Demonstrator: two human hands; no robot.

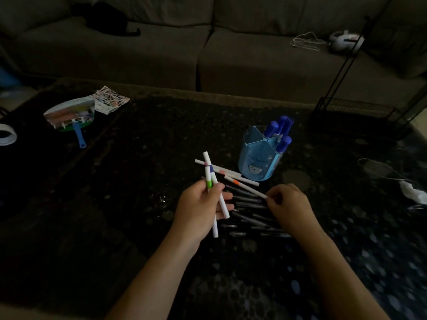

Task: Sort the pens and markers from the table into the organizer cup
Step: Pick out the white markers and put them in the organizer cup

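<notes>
My left hand (201, 206) grips two white markers (211, 179) upright, one with a green band and one with a purple band. My right hand (290, 204) pinches the near end of a white marker with an orange band (245, 186), which slants over the table. One more white marker with pink bands (227, 172) lies flat beside the cup. Several dark pens (249, 218) lie in a pile between and under my hands. The blue organizer cup (260, 158) stands just behind, with three blue-capped markers (280, 132) in its right compartments.
A hand fan with a blue handle (71, 116) and a colour-swatch sheet (111, 100) lie at the far left. A tape roll (5, 135) is at the left edge. A black wire rack (360, 112) stands at the far right, a sofa (208, 47) behind.
</notes>
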